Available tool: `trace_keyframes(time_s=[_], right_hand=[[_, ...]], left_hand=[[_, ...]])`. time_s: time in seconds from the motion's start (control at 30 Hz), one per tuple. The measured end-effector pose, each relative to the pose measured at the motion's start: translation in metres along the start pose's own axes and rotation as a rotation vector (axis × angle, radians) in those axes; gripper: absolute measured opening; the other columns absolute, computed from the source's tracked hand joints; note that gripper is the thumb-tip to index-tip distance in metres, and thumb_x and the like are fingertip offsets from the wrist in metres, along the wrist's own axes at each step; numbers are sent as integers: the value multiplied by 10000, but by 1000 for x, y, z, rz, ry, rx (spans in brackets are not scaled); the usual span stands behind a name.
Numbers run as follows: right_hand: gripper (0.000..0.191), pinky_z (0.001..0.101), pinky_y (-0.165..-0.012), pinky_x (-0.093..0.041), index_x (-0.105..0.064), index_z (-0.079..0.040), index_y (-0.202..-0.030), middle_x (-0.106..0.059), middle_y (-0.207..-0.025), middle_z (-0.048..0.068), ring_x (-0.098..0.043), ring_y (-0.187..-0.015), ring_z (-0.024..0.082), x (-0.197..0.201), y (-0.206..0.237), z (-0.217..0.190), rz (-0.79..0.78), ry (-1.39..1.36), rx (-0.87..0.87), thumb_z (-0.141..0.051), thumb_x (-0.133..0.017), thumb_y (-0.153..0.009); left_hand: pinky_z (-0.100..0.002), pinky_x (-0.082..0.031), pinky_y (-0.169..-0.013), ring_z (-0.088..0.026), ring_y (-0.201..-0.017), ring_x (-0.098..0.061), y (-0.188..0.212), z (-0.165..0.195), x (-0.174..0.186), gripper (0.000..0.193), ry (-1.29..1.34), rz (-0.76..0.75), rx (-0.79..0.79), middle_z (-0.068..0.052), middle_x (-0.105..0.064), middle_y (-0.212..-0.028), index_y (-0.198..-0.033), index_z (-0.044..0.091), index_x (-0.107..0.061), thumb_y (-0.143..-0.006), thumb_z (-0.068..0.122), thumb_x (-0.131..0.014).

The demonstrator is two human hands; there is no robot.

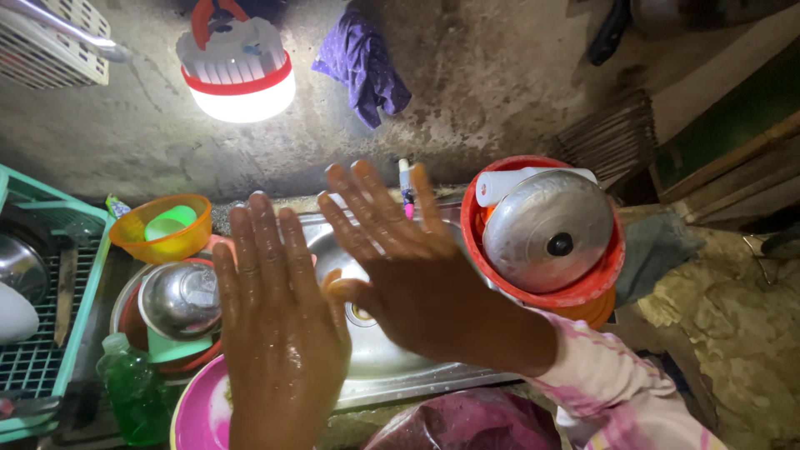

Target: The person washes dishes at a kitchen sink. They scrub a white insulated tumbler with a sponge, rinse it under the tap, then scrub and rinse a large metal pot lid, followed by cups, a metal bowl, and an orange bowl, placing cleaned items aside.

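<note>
My left hand (279, 325) is wet, flat and spread, with fingers pointing up, over the left part of a steel sink (392, 367). My right hand (408, 267) is also open and flat, fingers apart, held above the sink's drain. Neither hand holds anything. A pink patterned sleeve (617, 392) covers my right forearm. Both hands hide much of the sink basin.
A steel bowl (179, 298) and an orange bowl (162, 227) sit left of the sink, with a green bottle (133, 390) and a pink basin (200, 417) near the front. A red basin with a steel lid (547, 229) stands right. A lit lamp (237, 71) hangs on the wall.
</note>
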State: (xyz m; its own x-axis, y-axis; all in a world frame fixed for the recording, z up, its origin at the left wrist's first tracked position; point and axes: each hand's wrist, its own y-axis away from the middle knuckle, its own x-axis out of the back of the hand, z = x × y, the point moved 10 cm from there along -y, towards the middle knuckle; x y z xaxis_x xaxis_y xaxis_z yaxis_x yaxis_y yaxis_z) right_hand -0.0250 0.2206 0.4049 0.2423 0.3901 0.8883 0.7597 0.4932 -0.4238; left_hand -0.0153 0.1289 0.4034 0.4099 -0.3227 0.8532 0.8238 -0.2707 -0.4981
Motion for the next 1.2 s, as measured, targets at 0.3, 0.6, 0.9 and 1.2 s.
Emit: trace_keyframes(time_s=[0.3,0.6,0.9,1.2], right_hand=[[748,601,-1259,1,-315,-7,-1604,-214,-1703,219,-137,-1602,363,-173,-13,25,-6,-58,-5,-480,-461,-1043],[717,561,-1256,47,-343,15,-1573,-274,-1671,213,-170,-1586,339,-273,4,39,-53,-41,-26,-472,-417,-1052],[679,540,-1267,49,-380,26,-1562,-288,-1673,209,-167,-1591,330,-259,-7,28,-43,-17,7,-433,-419,-1064],[650,539,-1268,43,-411,24,-1545,-313,-1663,215,-193,-1588,324,-261,-4,27,-38,-7,2,-419,-420,-1070]], left_hand=[[-543,-97,-1278,-451,-1573,-181,38,-112,-148,721,-57,-15,225,-356,-251,-1647,-1533,-155,-307,-1051,341,-508],[-503,-58,-1272,-384,-1573,-139,82,-149,-227,788,-58,-107,370,-288,-237,-1654,-1547,-127,-300,-934,305,-541],[-520,-53,-1258,-390,-1566,-135,70,-149,-214,763,-88,-89,365,-297,-240,-1643,-1535,-132,-292,-953,315,-499],[-516,-62,-1265,-391,-1564,-150,73,-148,-217,778,-67,-110,376,-298,-252,-1635,-1537,-136,-287,-893,238,-513]])
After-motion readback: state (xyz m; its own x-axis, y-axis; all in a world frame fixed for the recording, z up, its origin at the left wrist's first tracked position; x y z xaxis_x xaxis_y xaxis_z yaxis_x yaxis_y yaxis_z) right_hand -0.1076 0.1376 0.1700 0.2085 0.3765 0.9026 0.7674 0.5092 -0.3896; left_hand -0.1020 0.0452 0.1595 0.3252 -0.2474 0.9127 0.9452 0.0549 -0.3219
